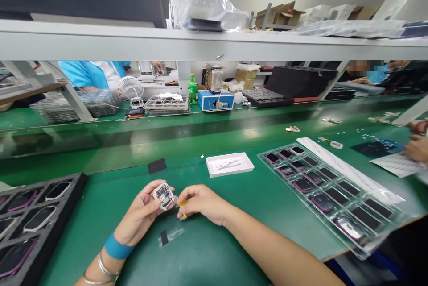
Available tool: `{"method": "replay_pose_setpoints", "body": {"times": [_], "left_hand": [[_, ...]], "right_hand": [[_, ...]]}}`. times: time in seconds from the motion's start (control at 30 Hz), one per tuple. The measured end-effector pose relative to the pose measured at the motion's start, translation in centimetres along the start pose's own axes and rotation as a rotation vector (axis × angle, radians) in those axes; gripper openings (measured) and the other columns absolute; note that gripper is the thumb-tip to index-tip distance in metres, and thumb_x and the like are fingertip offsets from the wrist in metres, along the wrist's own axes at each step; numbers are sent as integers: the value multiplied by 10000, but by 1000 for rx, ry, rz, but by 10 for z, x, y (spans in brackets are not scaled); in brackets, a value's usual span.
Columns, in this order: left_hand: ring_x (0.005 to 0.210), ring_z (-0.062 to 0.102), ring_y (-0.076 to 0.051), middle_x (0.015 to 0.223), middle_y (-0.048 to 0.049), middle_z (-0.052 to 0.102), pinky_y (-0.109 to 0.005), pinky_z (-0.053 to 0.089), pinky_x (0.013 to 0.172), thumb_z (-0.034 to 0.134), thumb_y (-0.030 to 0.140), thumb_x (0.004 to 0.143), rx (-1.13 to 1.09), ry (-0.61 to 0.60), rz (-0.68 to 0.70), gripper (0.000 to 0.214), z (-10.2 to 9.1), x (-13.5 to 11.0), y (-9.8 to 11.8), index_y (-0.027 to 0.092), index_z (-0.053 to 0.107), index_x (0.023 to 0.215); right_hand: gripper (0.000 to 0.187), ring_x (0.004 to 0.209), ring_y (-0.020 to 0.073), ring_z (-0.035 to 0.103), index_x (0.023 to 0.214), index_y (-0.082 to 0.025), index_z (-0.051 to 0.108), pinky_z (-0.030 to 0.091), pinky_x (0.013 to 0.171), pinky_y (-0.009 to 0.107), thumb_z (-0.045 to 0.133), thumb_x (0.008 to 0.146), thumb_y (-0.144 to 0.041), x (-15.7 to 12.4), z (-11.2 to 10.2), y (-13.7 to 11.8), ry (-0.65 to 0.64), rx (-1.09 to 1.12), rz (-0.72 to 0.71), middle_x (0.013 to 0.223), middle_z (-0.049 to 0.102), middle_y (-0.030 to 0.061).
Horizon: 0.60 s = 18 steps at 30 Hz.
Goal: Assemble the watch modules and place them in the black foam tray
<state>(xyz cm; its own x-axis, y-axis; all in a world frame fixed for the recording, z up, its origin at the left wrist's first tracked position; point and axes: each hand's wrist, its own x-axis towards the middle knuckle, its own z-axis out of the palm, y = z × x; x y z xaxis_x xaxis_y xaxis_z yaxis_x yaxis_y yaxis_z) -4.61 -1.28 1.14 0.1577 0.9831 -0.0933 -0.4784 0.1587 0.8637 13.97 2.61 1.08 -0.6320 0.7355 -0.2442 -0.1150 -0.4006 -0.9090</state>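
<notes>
My left hand (pixel 143 208) holds an open white smartwatch case (pixel 163 196) between thumb and fingers, its circuit parts showing. At the case's right edge, my right hand (pixel 202 203) pinches a thin yellow strip (pixel 182 205); whether the strip is joined to the case I cannot tell. Below the hands, a small black piece on clear film (pixel 163 238) lies on the green bench. A black rectangular sheet (pixel 157 166) is behind my left hand. Farther back sits a shallow white box (pixel 230 165) with tweezers and tiny bits inside.
A black foam tray (pixel 76 192) with watches stands at left. On the right lies a clear plastic tray (pixel 267 159) of watch cases and black screens, beside a long white sheet (pixel 347 167). Another person's hand (pixel 417 145) works at far right. A shelf (pixel 214 46) spans above.
</notes>
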Motion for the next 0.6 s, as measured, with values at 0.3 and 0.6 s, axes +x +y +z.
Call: {"method": "replay_pose_setpoints", "body": {"times": [0.3,0.6], "left_hand": [[807,653,-241,908,-76,659,-341,554,678,710,182,683,47,-94,-159,368,6,-3,5,209,611,1036],[830,659,-223,890,-84,656,-244,543,619,682,212,724,163,-132,-263,287,17,1,-9,176,602,998]], "right_hand": [[281,707,112,611,850,-168,663,496,735,278,752,608,-281,-8,-1,-14,112,-69,-358,759,657,0],[222,816,146,588,995,-226,670,473,782,301,582,797,-175,-14,10,-8,306,-781,-646,823,677,16]]}}
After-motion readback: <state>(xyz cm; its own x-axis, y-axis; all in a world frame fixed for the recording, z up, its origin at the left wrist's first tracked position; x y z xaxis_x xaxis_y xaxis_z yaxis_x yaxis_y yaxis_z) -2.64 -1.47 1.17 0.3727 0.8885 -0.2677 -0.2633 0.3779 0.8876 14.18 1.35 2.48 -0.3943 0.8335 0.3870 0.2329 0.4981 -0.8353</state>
